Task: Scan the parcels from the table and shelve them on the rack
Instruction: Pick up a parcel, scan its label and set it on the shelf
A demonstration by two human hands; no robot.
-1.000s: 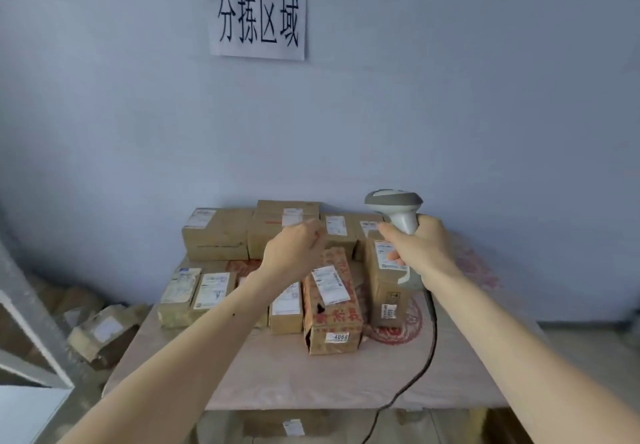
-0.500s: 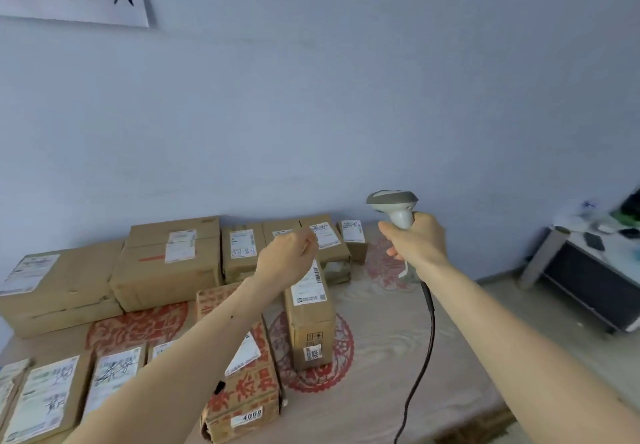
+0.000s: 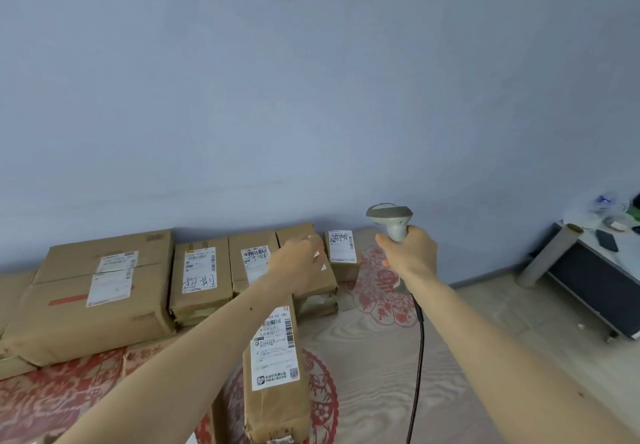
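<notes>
Several brown cardboard parcels with white labels lie on the table (image 3: 377, 343). A large parcel (image 3: 100, 291) sits at the back left, beside a parcel with handwriting (image 3: 201, 274). A small parcel (image 3: 341, 250) lies at the right end of the back row. A long parcel (image 3: 277, 357) lies in front, partly under my left forearm. My left hand (image 3: 298, 263) hovers with loosely curled fingers over a back-row parcel (image 3: 320, 286); contact is unclear. My right hand (image 3: 410, 253) grips the handle of a grey barcode scanner (image 3: 389, 213), upright, right of the parcels.
The scanner's black cable (image 3: 419, 357) runs down over the table toward me. A low dark cabinet (image 3: 595, 291) stands on the floor at the right, with a cardboard tube (image 3: 550, 256) leaning on it and a phone (image 3: 607, 240) on top. A blue wall is close behind.
The view has moved closer and to the right. My left hand has reached farther toward the back row of parcels. My right hand still holds the scanner upright.
</notes>
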